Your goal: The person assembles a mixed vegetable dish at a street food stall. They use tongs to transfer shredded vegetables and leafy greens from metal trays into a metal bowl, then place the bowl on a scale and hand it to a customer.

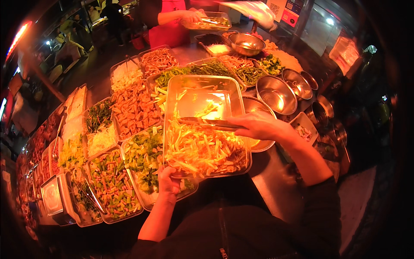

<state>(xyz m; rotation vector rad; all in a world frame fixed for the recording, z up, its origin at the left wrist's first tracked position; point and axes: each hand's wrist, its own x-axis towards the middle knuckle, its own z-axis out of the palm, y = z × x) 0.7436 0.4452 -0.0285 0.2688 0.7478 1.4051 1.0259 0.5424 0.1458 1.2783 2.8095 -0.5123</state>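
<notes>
My left hand point(169, 182) grips the near left corner of a clear rectangular tub point(245, 152), raised and tilted above the other food trays. Pale shredded food strips point(203, 145) fill its near half; a few strips lie in its far part, where the bottom shows. My right hand point(255, 124) comes in from the right, closed around a pair of tongs point(207, 122) whose far end lies over the strips. Whether the tongs' jaws hold any strips cannot be told. Just behind the right hand, a steel bowl point(266, 145) is partly hidden by the tub and hand.
Trays of chopped vegetables point(113, 181), leafy greens point(144, 155) and brown tofu-like pieces point(132, 110) crowd the left. Steel bowls point(276, 94) stand at the right. Across the table, a person in a red apron point(168, 29) holds another clear tub point(207, 21). A red-lit strip cloth or bag point(252, 11) hangs above.
</notes>
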